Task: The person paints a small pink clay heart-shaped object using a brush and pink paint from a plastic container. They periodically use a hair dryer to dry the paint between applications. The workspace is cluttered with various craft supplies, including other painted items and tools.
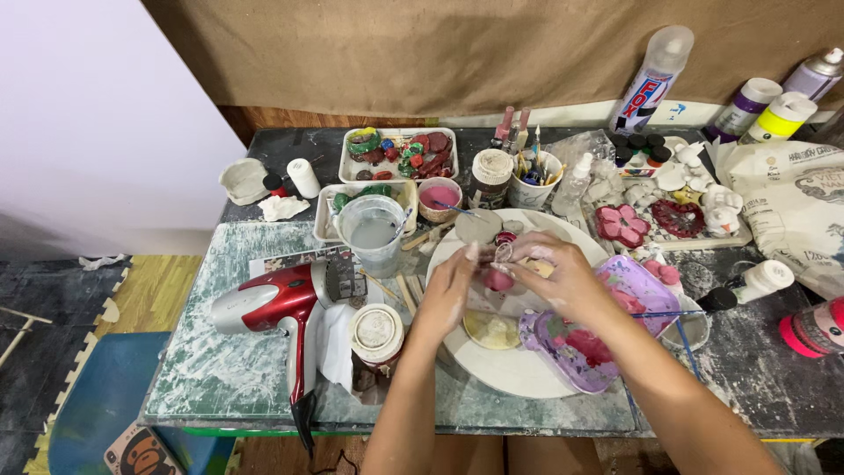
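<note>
Both forearms come in from 6 o'clock and meet over the large white plate (505, 369), which seems to serve as a catch-surface under the work. The left hand (448, 295) and right hand (563, 277) are closed in together on a small pink-and-clear bottle (500, 271), fingertips pinching it from either side at about plate centre, held low, likely so drips land on the plate. Both hands are dusted white.

Just at 4 o'clock of the hands lies a purple paint palette (607, 330), smeared pink and red, within easy reach of the right hand. At 8 o'clock stands a white-lidded jar (376, 334), and further toward 9 o'clock a red hair dryer (272, 303) rests on its side on the bench (229, 369), nozzle toward the plate.

Beyond the hands, at 11 o'clock, a clear cup of cloudy water (372, 233) sits close, probably for rinsing. At 12 o'clock a cup of brushes (534, 176) stands upright. Farther back at 2 o'clock, 2 red moulded pieces (651, 222) lie flat on a tray, with spray cans (655, 75) against the brown backdrop.
</note>
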